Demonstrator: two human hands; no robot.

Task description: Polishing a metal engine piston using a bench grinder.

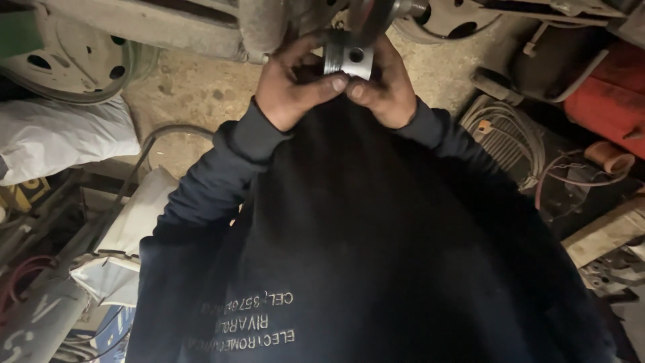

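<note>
1. The piston was bare metal, grey and dully shiny.
2. The wheel rim looked like painted metal, worn and matt.
3. The sweatshirt was dark, soft cloth.
4. The floor was rough, dusty concrete.
5. The sack looked like white woven plastic.

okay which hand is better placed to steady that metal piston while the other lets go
Probably the left hand: its fingers wrap the side of the piston and its thumb presses underneath. The right hand touches mostly from below with its thumb.
</note>
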